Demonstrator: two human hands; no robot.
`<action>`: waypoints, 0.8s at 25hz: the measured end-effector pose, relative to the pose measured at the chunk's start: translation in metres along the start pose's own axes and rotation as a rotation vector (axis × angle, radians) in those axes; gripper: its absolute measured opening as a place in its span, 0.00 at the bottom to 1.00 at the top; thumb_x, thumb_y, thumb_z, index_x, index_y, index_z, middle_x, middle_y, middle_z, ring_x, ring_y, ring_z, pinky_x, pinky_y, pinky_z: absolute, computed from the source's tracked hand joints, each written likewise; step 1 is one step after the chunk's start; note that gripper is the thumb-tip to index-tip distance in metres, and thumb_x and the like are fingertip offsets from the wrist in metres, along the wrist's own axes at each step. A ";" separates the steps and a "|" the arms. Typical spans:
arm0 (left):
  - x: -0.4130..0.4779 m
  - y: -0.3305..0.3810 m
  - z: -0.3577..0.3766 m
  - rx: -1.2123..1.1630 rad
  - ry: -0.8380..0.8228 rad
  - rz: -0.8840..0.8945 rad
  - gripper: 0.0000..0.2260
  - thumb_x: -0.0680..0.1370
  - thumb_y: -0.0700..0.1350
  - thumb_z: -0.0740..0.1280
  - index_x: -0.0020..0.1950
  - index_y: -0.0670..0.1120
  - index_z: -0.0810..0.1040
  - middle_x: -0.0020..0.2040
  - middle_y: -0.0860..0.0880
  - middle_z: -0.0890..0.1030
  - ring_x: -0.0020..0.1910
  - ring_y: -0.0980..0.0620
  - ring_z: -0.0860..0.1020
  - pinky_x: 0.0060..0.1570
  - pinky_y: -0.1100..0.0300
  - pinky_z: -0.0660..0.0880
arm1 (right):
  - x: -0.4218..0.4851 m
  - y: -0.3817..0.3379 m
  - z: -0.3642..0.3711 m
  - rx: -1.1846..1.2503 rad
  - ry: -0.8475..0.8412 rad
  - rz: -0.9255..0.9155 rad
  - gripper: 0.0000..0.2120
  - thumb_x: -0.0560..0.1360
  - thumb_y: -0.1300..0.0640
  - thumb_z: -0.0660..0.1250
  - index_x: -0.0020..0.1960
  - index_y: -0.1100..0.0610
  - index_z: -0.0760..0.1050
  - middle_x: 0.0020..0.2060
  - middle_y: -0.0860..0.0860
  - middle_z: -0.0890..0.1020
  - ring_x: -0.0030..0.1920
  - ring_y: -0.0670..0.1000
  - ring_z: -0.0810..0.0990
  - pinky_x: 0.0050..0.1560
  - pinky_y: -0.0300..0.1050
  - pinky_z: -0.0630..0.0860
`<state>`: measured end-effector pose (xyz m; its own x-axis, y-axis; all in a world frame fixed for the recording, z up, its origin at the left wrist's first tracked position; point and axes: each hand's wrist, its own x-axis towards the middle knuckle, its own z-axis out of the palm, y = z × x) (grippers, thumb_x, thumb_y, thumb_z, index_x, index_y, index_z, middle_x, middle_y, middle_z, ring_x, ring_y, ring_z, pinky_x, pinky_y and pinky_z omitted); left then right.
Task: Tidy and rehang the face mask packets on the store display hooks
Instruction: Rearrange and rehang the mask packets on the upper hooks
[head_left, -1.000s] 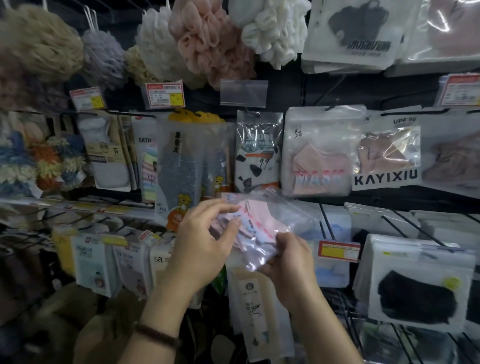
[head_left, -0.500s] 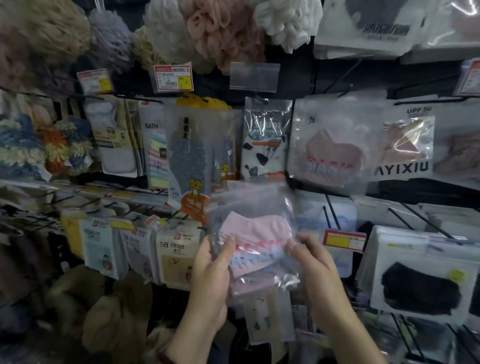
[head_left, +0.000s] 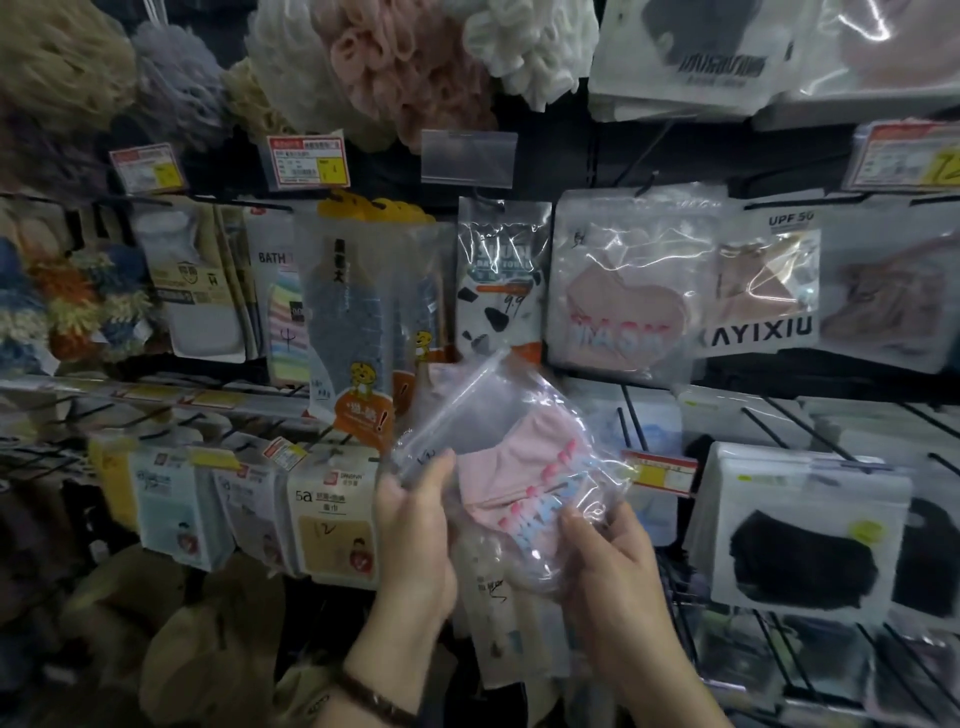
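At 6 o'clock, nearest the camera, left hand (head_left: 415, 535) & right hand (head_left: 608, 566) both grip one clear mask packet (head_left: 483, 415), off the rack, tilted w/ zip edge toward 11 o'clock. Left thumb pinches its 8 o'clock edge; right fingers curl on the 5 o'clock corner. Pink mask (head_left: 511, 470) w/ pink-blue lettering inside. Dark bracelet (head_left: 374, 701) on left wrist. Behind, at packet's 3 o'clock: red-yellow price tag (head_left: 660, 473), then black mask packet (head_left: 805, 525) hanging. Farther, at 1 o'clock: matching hung pink packet (head_left: 623, 291), KAYIXIU packet (head_left: 763, 291) overlapping its 3 o'clock side. Bath poufs (head_left: 405, 62) at 12 o'clock.
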<state>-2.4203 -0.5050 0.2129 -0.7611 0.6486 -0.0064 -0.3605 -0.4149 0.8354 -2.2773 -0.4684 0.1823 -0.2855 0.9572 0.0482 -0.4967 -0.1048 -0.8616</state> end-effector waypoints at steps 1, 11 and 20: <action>0.012 0.012 -0.005 0.040 -0.010 0.012 0.09 0.81 0.43 0.73 0.61 0.48 0.82 0.55 0.45 0.89 0.51 0.43 0.89 0.55 0.40 0.84 | 0.000 -0.002 -0.004 -0.025 -0.010 0.002 0.11 0.86 0.62 0.66 0.66 0.53 0.78 0.57 0.65 0.86 0.52 0.66 0.88 0.46 0.79 0.83; 0.026 0.043 -0.032 0.330 -0.347 -0.086 0.09 0.86 0.40 0.65 0.59 0.53 0.81 0.64 0.40 0.83 0.46 0.36 0.87 0.25 0.53 0.81 | 0.005 -0.034 -0.008 -0.195 -0.100 -0.074 0.13 0.87 0.50 0.64 0.69 0.42 0.78 0.56 0.56 0.87 0.47 0.59 0.90 0.32 0.57 0.86; 0.012 0.029 -0.025 0.305 -0.347 0.034 0.07 0.88 0.49 0.62 0.58 0.56 0.80 0.65 0.42 0.81 0.54 0.31 0.85 0.31 0.51 0.82 | -0.010 -0.037 0.005 -0.227 -0.088 -0.252 0.13 0.83 0.60 0.70 0.60 0.42 0.79 0.50 0.45 0.89 0.45 0.57 0.90 0.35 0.58 0.87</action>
<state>-2.4533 -0.5251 0.2236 -0.5254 0.8348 0.1643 -0.1239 -0.2661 0.9560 -2.2598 -0.4751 0.2165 -0.2515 0.9175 0.3082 -0.3680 0.2039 -0.9072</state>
